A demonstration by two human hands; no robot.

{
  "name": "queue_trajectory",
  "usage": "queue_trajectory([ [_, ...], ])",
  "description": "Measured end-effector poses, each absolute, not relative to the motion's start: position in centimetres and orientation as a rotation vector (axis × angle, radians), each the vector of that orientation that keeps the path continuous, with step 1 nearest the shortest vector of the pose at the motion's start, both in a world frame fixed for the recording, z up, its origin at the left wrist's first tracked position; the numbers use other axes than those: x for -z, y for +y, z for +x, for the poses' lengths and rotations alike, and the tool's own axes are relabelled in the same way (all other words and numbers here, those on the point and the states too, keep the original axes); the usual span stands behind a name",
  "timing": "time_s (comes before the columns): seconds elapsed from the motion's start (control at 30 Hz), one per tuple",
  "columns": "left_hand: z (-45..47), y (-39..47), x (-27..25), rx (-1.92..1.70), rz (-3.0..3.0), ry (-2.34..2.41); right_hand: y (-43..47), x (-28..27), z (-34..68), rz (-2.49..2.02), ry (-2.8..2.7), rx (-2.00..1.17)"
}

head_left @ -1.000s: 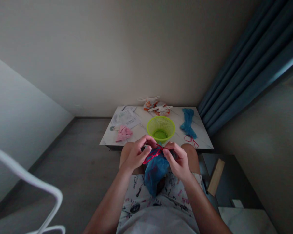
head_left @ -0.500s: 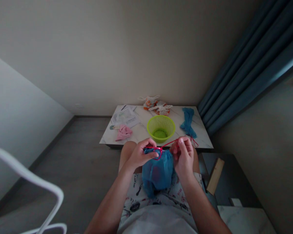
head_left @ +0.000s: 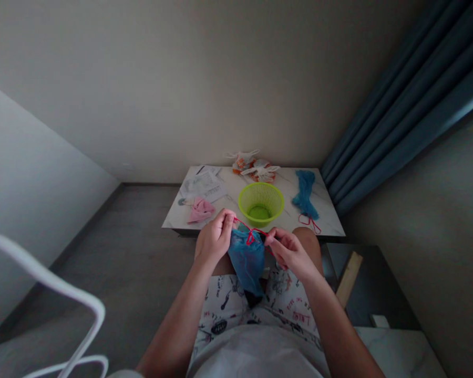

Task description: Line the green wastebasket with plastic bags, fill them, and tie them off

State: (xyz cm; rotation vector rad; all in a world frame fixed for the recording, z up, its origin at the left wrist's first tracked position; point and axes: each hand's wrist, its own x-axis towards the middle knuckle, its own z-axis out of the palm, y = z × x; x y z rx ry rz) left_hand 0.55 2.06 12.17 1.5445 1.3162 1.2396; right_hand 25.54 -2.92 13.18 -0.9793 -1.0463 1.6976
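A blue see-through drawstring bag (head_left: pixel 247 262) hangs between my knees, with its mouth gathered at the top. Its red drawstring (head_left: pixel 256 231) is stretched between my hands and has a small loop at the middle. My left hand (head_left: pixel 216 233) pinches one side of the string at the bag's upper left corner. On the other side, my right hand (head_left: pixel 286 247) grips the string between thumb and fingers. Whatever lies inside the bag cannot be made out. Just beyond my hands, a lime-green plastic basket (head_left: pixel 261 190) stands on a low marble-patterned table (head_left: pixel 230 202).
On the table lie a second blue bag (head_left: pixel 305 194) with red string, a pink cloth (head_left: pixel 201 210), printed papers (head_left: pixel 205 185) and tied plastic bags (head_left: pixel 262 171) near the wall. A wooden block (head_left: pixel 349 275) rests at right. A white curved bar (head_left: pixel 55 286) crosses the lower left.
My hands have drawn the red string tight, the left moving slightly up and left, the right lower. The bag now hangs narrower and straighter between my knees.
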Motion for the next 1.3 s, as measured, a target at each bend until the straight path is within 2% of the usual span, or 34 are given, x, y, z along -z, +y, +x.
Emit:
queue_trajectory([
  [0.13,0.3,2.5,-13.3,-1.438,1.687,1.291,-3.4,-13.4,25.9,-0.993,-1.124,-1.553],
  [0.3,1.0,3.2,-14.0,-1.667,1.118,1.014,-3.0,-13.3,25.5,-0.904,-0.683,-1.254],
  [0.47,-0.4,3.5,-15.3,-1.656,0.683,0.646,-2.5,-12.7,25.7,-0.871,-0.483,-1.181],
  [0.7,-3.4,2.0,-18.3,-1.544,0.867,0.360,-1.6,-9.0,28.2,-1.032,-0.445,-1.201],
  [0.8,-4.3,0.8,-19.9,-1.407,1.194,0.314,-2.2,-8.5,28.7,-1.225,-0.692,-1.062],
  [0.93,-4.1,-0.6,-21.8,-1.112,1.497,0.276,-5.2,-10.7,26.1,-1.256,-1.222,-0.498],
  [1.0,-3.3,-1.1,-22.4,-0.999,1.567,0.270,-6.8,-12.1,23.5,-1.076,-1.609,-0.559],
  [1.1,-2.1,-1.4,-22.8,-0.923,1.618,0.264,-7.8,-12.9,20.0,-0.905,-1.972,-0.879],
  [1.2,-1.2,-1.6,-22.8,-0.885,1.633,0.276,-7.3,-12.0,18.7,-1.096,-2.125,-0.947],
  [1.3,-0.9,-1.7,-22.7,-0.811,1.641,0.304,-6.4,-10.5,19.7,-1.408,-2.263,-0.773],
])
